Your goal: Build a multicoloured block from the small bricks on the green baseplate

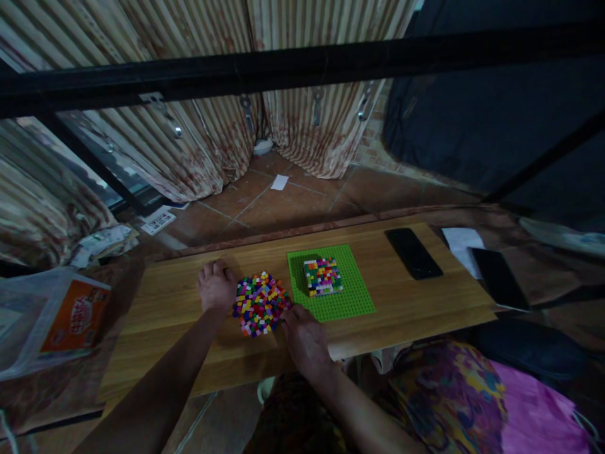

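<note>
A loose pile of small multicoloured building bricks [261, 304] lies on the wooden table [174, 296]. My left hand [217, 285] rests on the tabletop at the pile's left edge, fingers apart and holding nothing visible. At the pile's lower right edge is my right hand [306, 340], its fingertips drawn together by the bricks. Whatever may be between those fingertips is too small to make out. To the right of the pile, a green studded baseplate [357, 290] carries a square block built of coloured bricks [322, 275].
A black phone [413, 253] lies on the table's right part. Beyond the right end are a white paper [462, 246] and another dark flat device [500, 279]. On the left stands a clear plastic box [35, 284]. A dark metal bar [283, 69] crosses before striped curtains.
</note>
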Demonstrator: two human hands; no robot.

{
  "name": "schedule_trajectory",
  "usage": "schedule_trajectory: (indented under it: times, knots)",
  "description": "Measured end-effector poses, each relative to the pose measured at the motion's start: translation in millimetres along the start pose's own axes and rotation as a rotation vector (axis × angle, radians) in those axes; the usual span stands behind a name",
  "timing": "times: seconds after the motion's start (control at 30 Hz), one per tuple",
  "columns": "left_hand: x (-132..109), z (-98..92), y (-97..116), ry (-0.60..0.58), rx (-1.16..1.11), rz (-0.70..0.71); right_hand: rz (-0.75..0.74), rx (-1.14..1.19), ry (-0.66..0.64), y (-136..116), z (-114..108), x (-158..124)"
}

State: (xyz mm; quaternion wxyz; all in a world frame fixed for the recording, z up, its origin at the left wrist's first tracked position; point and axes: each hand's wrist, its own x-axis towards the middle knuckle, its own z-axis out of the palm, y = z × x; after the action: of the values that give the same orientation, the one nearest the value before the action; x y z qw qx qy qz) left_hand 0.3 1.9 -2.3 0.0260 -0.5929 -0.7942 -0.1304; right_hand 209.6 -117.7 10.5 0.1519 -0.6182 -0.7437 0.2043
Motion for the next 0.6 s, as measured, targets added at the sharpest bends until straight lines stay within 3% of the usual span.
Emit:
schedule_trajectory:
  times: [0.6]
  knots:
    - [1.0, -0.1, -2.1, 0.003, 0.018, 0.016, 0.06, 0.003, 0.017, -5.7, 3.1, 5.6]
